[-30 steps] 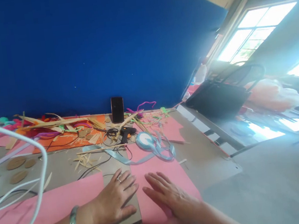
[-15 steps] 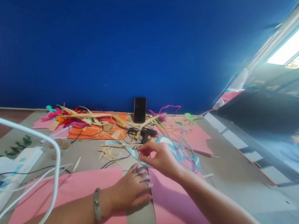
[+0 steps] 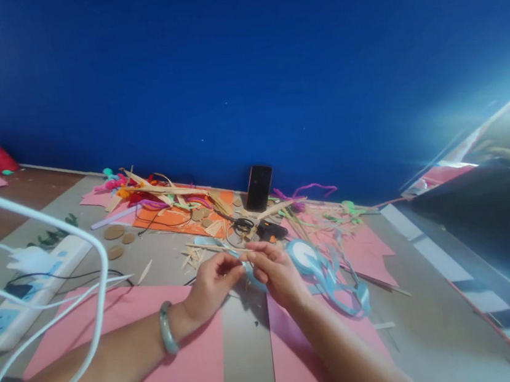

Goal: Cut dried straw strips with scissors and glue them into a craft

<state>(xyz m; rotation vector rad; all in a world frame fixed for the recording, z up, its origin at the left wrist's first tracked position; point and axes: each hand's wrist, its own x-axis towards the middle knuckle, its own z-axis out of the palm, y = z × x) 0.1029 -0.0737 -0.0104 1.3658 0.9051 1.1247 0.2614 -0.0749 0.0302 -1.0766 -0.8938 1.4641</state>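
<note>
My left hand [image 3: 213,288], with a pale bangle [image 3: 168,329] at the wrist, is closed in a pinch above the table. What its fingertips hold, if anything, is too small to make out. Fingertip to fingertip beside it, my right hand [image 3: 278,273] pinches the end of a thin pale stick [image 3: 215,247] that points left. Just beyond the fingers lies a black glue gun [image 3: 273,231]. A roll of light blue ribbon [image 3: 302,256] lies by my right hand, its loose loops trailing to the right. Small pale slivers [image 3: 192,257] are scattered beyond my left hand.
Pink sheets [image 3: 183,361] lie under my forearms. A white power strip [image 3: 26,299] and looping white cable [image 3: 99,253] occupy the left. A phone [image 3: 259,188] leans against the blue panel [image 3: 241,81]. Coloured craft scraps cover orange paper [image 3: 166,222]. Wooden discs [image 3: 114,233] lie leftward.
My left hand has lifted from flat on the table into a pinch beside my right fingers. The stick stays in my right hand. The view has shifted left.
</note>
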